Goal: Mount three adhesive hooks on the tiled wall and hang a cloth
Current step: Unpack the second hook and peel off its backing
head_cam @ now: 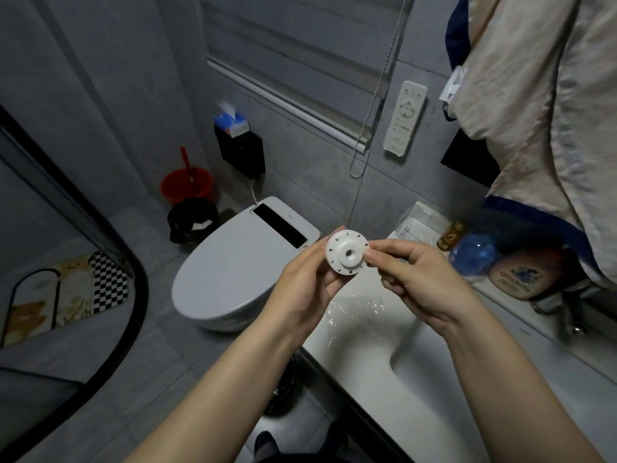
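Grey tiled wall (pixel 320 182) ahead; round hook (pixel 347 253) face-up, cupped in left hand (pixel 305 289), right hand (pixel 417 279) fingers (pixel 379 253) pinching right rim.

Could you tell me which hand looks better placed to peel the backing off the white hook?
Probably the right hand: it pinches the white hook's edge, while the left hand cradles it.

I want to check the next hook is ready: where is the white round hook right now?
In the head view, the white round hook sits mid-frame, held between the left hand and right hand, above the sink, right of the toilet.
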